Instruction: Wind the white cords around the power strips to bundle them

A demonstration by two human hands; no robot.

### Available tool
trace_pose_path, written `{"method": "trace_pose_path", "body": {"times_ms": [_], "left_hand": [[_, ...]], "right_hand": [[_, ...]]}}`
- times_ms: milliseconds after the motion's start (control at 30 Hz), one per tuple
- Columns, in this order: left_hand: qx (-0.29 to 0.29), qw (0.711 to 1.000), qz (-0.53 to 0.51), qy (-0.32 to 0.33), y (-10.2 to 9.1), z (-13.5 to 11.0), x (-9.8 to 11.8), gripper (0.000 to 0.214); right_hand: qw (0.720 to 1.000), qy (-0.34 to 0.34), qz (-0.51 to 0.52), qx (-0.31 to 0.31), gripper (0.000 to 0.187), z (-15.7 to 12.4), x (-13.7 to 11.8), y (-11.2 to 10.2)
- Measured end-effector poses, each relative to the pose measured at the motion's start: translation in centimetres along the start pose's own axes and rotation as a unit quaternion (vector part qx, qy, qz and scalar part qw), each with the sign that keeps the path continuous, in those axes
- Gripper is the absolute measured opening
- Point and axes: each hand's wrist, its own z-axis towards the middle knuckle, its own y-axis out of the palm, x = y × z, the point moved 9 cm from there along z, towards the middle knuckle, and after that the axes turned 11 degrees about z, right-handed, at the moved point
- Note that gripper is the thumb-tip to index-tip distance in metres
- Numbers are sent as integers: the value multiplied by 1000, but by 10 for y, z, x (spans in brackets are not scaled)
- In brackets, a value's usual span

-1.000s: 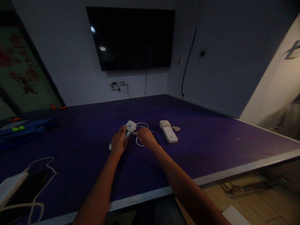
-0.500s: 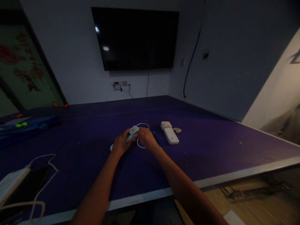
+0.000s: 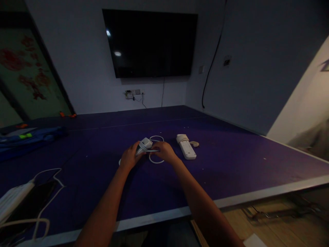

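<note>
My left hand (image 3: 129,158) is wrapped round a white power strip (image 3: 146,142), which lies tilted above the purple tabletop (image 3: 159,185). A few turns of its white cord go round the strip's body. My right hand (image 3: 166,152) pinches the cord (image 3: 153,151) just to the right of the strip and holds that stretch taut. More cord rests in a loose loop on the table around and behind my right fingers. Part of the strip is hidden under my left hand. To the right lies a second white power strip (image 3: 188,151) with its cord wound about one end and its plug beside it.
A white power strip (image 3: 16,199) and a dark flat object (image 3: 38,202) with trailing white cables are at the near left. Blue cloth (image 3: 46,134) lies at the far left. The table's pale front edge (image 3: 154,218) runs close to me. A television (image 3: 154,44) hangs on the wall.
My right hand has moved slightly right, away from the strip, drawing the cord out straight. My left hand and the strip have shifted a little left.
</note>
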Motion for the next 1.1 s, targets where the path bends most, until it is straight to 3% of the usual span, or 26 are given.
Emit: {"method": "trace_pose_path", "body": {"times_ms": [133, 267, 467, 700, 900, 1100], "left_hand": [[-3, 1000, -9, -15, -3, 0, -5, 64], [-29, 999, -14, -11, 1, -1, -5, 64], [-68, 995, -26, 75, 8, -4, 20, 65], [-90, 979, 3, 184, 17, -15, 54, 64], [-13, 974, 20, 227, 7, -18, 65, 67], [15, 969, -10, 248, -4, -21, 73, 70]], "right_hand": [[985, 104, 131, -51, 20, -6, 29, 1], [960, 100, 254, -52, 21, -4, 27, -3], [974, 44, 219, 47, 15, 3, 13, -20], [976, 53, 206, 39, 17, 1, 22, -12], [951, 114, 284, 31, 24, -2, 42, -7], [895, 189, 403, 13, 29, -9, 56, 4]]}}
